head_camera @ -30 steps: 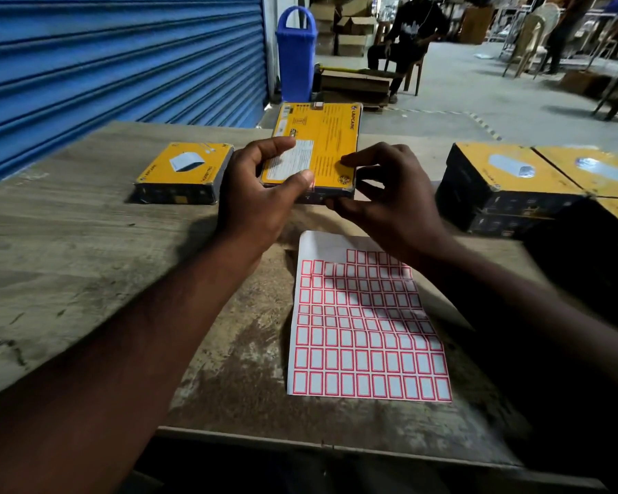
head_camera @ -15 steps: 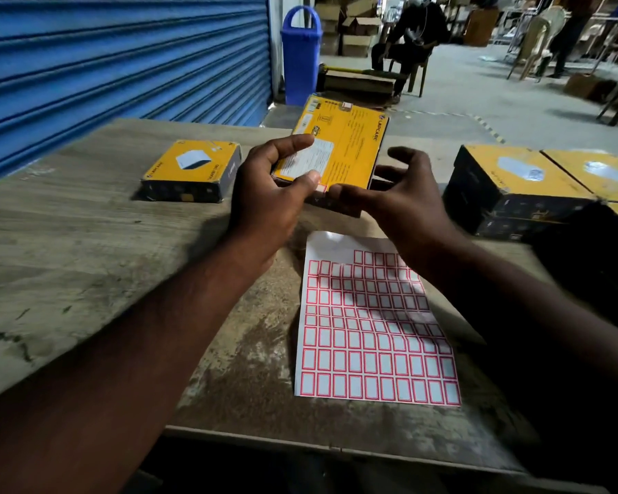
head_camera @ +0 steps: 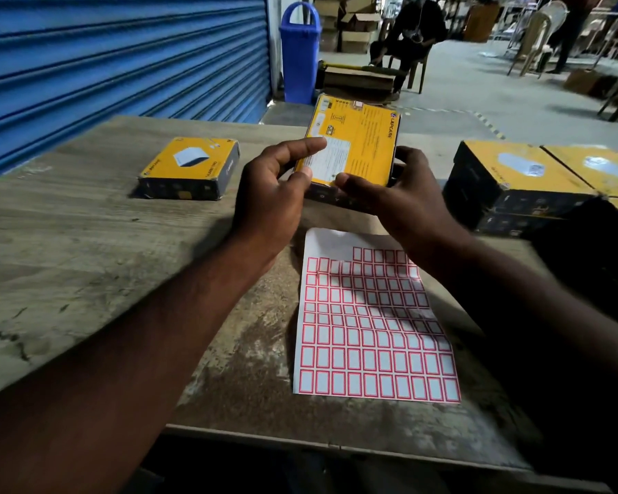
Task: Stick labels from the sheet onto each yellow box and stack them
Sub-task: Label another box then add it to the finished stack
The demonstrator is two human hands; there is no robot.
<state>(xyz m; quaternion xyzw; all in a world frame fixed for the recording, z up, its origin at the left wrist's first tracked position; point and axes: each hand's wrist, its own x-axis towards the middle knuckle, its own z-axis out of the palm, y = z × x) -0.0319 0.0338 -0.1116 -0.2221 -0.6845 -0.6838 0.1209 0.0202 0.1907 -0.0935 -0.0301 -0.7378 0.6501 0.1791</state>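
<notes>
I hold a yellow box (head_camera: 363,142) tilted up above the table, its printed back facing me. My left hand (head_camera: 270,194) grips its near left corner, thumb on the white panel. My right hand (head_camera: 404,192) grips the near right side, thumb on the face and fingers behind. A small red-edged label sits near the box's top edge. The label sheet (head_camera: 368,329) with red-bordered labels lies flat below my hands. A second yellow box (head_camera: 190,167) lies flat at the left. Stacked yellow boxes (head_camera: 525,176) stand at the right.
The worn wooden table (head_camera: 86,251) has its near edge close to me. A blue shutter (head_camera: 104,58) runs along the left. Beyond the table stand a blue bin (head_camera: 299,51), cardboard boxes and a seated person (head_camera: 409,33).
The held box has turned and tilted more upright, rotating to the right. My right hand has shifted from the top face to the box's right side and underside.
</notes>
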